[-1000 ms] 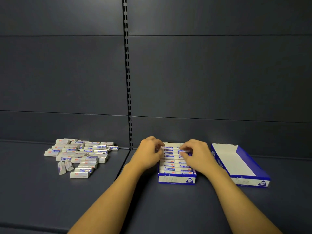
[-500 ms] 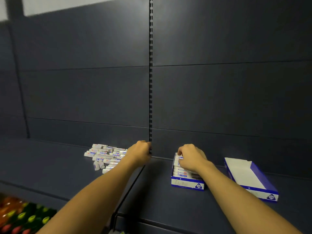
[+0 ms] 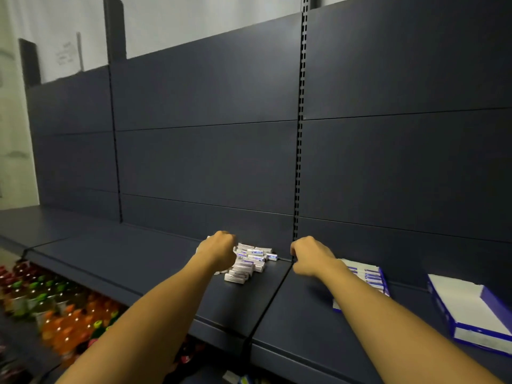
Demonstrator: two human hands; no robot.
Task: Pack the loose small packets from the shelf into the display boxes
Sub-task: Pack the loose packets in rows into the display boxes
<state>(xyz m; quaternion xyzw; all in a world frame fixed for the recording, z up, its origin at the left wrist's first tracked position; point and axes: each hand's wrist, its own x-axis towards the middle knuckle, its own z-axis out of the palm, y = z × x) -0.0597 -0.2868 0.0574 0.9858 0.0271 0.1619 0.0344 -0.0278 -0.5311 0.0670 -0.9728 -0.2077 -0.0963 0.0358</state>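
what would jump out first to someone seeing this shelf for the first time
Two bare forearms reach in over the dark shelf: the left hand over a pile of loose white packets, the right hand beside it. Right of that sit a filled display box and an empty display box.

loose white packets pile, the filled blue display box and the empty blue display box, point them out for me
pile of loose small white packets [image 3: 250, 261], head view, middle of the heap.
filled blue and white display box [image 3: 370, 275], head view, top row of packets.
empty blue and white display box [image 3: 460, 300], head view, bare white floor.
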